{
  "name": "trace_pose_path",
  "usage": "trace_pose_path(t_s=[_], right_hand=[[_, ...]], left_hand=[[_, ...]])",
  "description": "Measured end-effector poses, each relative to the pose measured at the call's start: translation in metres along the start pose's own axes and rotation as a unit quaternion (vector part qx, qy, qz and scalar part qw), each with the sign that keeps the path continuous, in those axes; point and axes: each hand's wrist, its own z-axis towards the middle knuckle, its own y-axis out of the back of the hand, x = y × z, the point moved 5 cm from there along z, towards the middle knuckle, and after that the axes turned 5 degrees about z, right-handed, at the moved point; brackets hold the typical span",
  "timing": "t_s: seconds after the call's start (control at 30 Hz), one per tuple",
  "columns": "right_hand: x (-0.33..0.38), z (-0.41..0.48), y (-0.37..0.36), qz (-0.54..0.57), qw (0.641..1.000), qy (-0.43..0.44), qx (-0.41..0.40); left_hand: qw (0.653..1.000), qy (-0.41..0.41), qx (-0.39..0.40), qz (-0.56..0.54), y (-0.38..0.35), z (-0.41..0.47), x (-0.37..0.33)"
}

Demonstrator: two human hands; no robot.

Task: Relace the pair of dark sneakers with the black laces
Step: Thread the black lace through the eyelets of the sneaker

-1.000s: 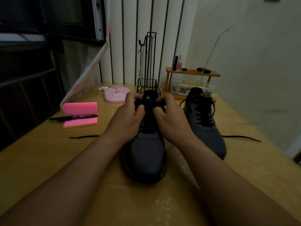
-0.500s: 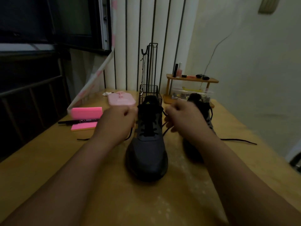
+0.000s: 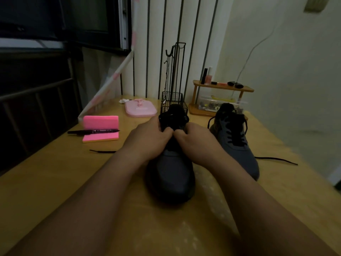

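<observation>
Here the shoe (image 3: 171,178) stands on the table (image 3: 55,182) dead ahead, toe toward the person and heel away, so its long axis runs straight out between the two forearms. Both hands sit on its throat: the left hand (image 3: 147,139) on the shoe's left flank, the right hand (image 3: 197,143) on its right, knuckles touching over the midline just short of the tongue. All the fingers are curled tight and tucked down into the lacing area, gripping the upper there. Whether a lace is pinched between them is hidden (the light is poor and everything there is black). The eyelets should lie right under the fingertips, and neither hand is nearer than the other, so the next pass can probably start from either side.

The shoe is dark grey and smooth at the toe, with a black tongue standing up beyond the hands. A loose lace end (image 3: 102,151) lies flat on the table left of the shoe, pointing toward the left wrist. Just right of the shoe stands the other shoe (image 3: 238,145), roughly parallel and laced in black, with a strand (image 3: 276,159) trailing farther right. Left of the shoe and farther back lie a pink pad (image 3: 100,129) and a marker (image 3: 92,131).
</observation>
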Motion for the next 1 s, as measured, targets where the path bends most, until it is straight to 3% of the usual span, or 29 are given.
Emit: trace_pose_path(t_s=[0.3,0.43,0.53,0.6,0.67,0.8,1.0], right_hand=[[-0.002,0.006,0.001,0.004,1.000,-0.009,0.015],[0.008,0.012,0.005,-0.072,0.997,0.005,0.038],[0.011,0.011,0.011,-0.069,0.997,0.015,0.014],[0.008,0.006,0.010,-0.046,0.999,0.002,0.004],[0.003,0.000,0.009,0.005,1.000,-0.014,0.013],[0.001,-0.019,0.012,0.184,0.976,-0.065,0.100],[0.010,-0.024,0.010,0.033,0.990,-0.070,0.119]], left_hand=[[0.998,0.013,0.054,0.010,-0.002,0.001,0.002],[0.993,-0.003,0.096,0.071,0.005,0.003,-0.009],[0.985,-0.019,0.101,0.136,0.012,0.003,-0.013],[0.983,-0.031,0.113,0.139,0.014,0.000,-0.014],[0.989,-0.026,0.130,0.072,0.015,-0.005,-0.013],[0.987,0.039,0.147,-0.056,0.018,-0.025,-0.004],[0.984,0.063,0.168,-0.007,0.012,-0.034,-0.009]])
